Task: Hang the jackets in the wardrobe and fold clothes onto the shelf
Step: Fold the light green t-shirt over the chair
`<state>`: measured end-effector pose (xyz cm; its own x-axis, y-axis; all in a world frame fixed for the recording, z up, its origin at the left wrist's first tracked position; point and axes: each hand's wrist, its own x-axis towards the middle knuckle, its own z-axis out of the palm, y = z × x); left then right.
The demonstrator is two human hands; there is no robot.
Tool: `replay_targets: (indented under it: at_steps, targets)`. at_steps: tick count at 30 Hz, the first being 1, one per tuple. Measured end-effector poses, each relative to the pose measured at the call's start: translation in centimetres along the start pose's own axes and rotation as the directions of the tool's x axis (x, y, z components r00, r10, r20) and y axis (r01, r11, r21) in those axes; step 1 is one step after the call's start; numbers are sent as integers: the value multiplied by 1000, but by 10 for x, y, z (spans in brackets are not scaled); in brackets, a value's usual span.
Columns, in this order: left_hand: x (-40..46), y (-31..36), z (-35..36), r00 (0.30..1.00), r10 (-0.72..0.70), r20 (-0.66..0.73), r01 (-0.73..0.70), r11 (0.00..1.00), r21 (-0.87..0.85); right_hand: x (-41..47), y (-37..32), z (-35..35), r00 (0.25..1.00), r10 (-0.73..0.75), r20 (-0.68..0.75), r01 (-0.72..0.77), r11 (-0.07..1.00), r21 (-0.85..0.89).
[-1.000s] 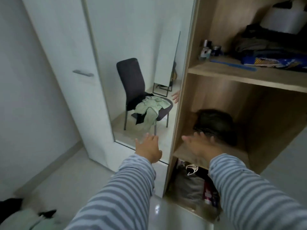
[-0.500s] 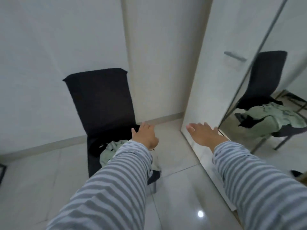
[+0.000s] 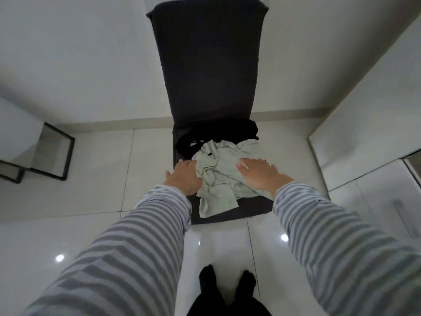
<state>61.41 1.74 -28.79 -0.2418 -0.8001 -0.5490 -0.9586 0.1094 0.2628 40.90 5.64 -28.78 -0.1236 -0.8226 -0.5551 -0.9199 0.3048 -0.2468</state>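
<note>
Garment: I see a crumpled pale green cotton garment [image 3: 224,179] heaped on the seat of a tall-backed dark fabric chair [image 3: 206,71], one end drooping toward the seat's front edge.
Handling: I judge it light, soft and floppy; I'd bunch it near the collar, at the far side of the heap.
Left hand [image 3: 183,176]: fingers relaxed, holding nothing, just beside the heap's left edge.
Right hand [image 3: 259,173]: flat, fingers spread, over the heap's right half; contact unclear.
Beneath: a black cloth [image 3: 227,135] lies behind the green one.
</note>
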Motion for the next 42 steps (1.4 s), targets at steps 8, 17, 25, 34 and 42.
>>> replay_targets:
  at_steps: [8,17,25,34,42]
  targets:
    - [94,-21,59,996,-18,85,26,996,-84,105,-2,67,997,-30,66,13,970,244]
    - [182,-33,121,995,-38,94,61,964,-259,217,-19,121,997,73,-31,-51,894,445]
    - [168,-21,106,997,-42,58,65,877,-476,222,-34,102,978,149,-145,3,687,726]
    - [122,27,6,958,132,-253,-226,892,-391,133,-42,-21,972,-159,-171,232,740,631]
    - [57,99,-92,882,285,-377,-443,774,-451,2,-43,-189,953,-275,-129,303,833,463]
